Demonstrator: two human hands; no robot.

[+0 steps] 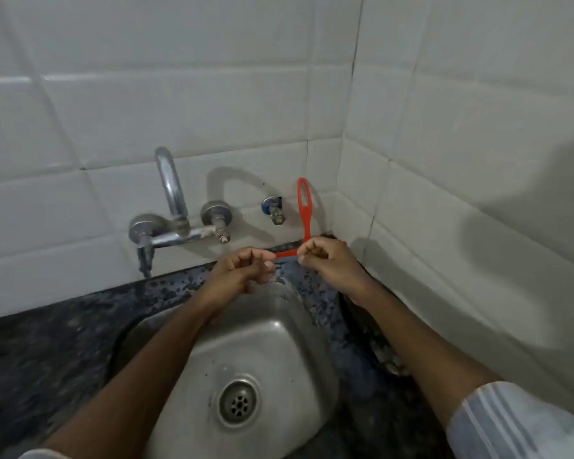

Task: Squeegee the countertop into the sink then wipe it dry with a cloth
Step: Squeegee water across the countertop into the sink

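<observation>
A red squeegee [304,210] stands with its looped handle pointing up against the tiled wall, its blade bar held level above the back rim of the steel sink [279,329]. My right hand [325,260] pinches the right part of the blade bar. My left hand [246,270] pinches the bar's left end, fingers curled. The dark speckled countertop [47,359] surrounds the sink. No cloth is in view.
A chrome wall tap [173,207] with a curved spout hangs over the sink's back left. A small blue-capped valve [274,210] sticks out of the wall beside the squeegee handle. White tiled walls meet in a corner at the right.
</observation>
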